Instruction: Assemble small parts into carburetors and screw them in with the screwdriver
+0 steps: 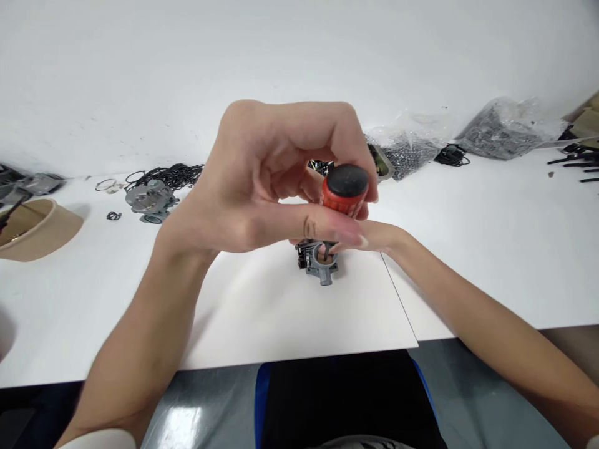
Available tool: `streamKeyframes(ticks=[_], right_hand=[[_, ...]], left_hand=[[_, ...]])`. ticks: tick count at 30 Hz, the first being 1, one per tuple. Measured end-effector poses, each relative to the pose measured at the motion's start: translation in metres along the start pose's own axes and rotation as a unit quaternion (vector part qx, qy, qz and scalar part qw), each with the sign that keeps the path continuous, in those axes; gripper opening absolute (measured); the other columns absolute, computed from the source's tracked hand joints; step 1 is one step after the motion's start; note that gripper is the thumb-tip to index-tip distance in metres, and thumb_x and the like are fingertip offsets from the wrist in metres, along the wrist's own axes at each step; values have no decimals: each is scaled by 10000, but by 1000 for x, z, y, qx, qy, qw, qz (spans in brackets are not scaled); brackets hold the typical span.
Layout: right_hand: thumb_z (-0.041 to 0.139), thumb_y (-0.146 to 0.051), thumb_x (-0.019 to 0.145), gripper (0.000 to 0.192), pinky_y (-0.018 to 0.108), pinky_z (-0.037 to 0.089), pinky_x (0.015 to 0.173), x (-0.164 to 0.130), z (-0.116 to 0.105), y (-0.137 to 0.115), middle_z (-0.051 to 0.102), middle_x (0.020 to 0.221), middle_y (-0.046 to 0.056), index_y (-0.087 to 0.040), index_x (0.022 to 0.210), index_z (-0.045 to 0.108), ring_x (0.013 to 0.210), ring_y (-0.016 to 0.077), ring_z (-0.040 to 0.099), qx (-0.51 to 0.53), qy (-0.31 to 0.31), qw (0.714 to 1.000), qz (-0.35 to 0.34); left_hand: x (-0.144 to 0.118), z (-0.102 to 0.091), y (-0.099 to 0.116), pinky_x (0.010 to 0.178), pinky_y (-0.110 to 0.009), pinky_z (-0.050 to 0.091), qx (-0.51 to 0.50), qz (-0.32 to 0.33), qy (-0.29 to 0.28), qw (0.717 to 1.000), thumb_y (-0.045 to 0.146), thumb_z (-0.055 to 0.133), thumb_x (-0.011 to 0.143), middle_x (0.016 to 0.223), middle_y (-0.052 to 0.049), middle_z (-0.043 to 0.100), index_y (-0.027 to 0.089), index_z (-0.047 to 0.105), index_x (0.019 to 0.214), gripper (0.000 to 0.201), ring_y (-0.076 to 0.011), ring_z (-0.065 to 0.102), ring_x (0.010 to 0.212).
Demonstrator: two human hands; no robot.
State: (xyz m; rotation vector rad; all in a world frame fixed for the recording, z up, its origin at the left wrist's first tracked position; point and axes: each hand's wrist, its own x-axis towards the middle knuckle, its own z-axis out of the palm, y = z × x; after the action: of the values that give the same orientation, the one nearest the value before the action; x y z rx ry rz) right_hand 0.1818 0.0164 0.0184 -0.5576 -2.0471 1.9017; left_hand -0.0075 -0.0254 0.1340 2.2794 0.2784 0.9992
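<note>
the red-handled screwdriver [345, 188] stands upright at the middle of the view, its black cap toward the camera, directly over a small grey carburetor [318, 260] that sits on a white board [281, 318]. the left hand [262, 181] is closed around the handle, thumb and fingers pinching it. the right hand [374, 237] reaches in from four o'clock and rests against the carburetor (mostly hidden behind the left hand, so i cannot tell whether it grips or only steadies). at nine o'clock lies a second carburetor [150, 199] beside a heap of black rubber rings [175, 174]. farther at nine o'clock a tan paper bowl [42, 234] holds something dark, unclear. at two o'clock, clear plastic bags [505, 131] hold small dark parts. all rests on a white table [491, 249].
</note>
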Motion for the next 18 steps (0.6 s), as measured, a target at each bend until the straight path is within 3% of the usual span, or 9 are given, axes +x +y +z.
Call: streamKeyframes(ticks=[5, 11, 15, 18], right_hand=[[652, -141, 756, 329, 351, 525, 837, -2, 2, -5, 638, 973, 53, -147, 1079, 590, 872, 175, 624, -11, 7, 1000, 2], [673, -215, 784, 90, 315, 547, 781, 2, -1, 2, 647, 806, 27, -178, 850, 624, 830, 197, 640, -8, 9, 1000, 6], [700, -234, 770, 91, 293, 562, 767, 2, -1, 0, 653, 769, 15, -193, 815, 633, 797, 190, 638, -17, 8, 1000, 17], [699, -226, 772, 97, 283, 566, 750, 1, 0, -3, 655, 784, 14, -198, 847, 643, 810, 188, 647, -24, 17, 999, 20]], left_hand=[[0, 0, 7, 499, -274, 546, 21, -13, -25, 999, 171, 693, 809, 803, -51, 676, 90, 663, 883, 115, -168, 668, 682], [5, 8, 19, 479, -267, 518, 12, -20, -58, 998, 203, 697, 800, 805, -37, 691, 113, 691, 871, 115, -155, 654, 667], [7, 11, 19, 482, -290, 497, -12, -44, -39, 998, 187, 722, 771, 787, -70, 707, 155, 718, 867, 101, -192, 654, 621], [6, 10, 14, 484, -293, 502, -15, -16, -34, 999, 201, 671, 821, 782, -86, 678, 148, 709, 899, 102, -184, 632, 640]])
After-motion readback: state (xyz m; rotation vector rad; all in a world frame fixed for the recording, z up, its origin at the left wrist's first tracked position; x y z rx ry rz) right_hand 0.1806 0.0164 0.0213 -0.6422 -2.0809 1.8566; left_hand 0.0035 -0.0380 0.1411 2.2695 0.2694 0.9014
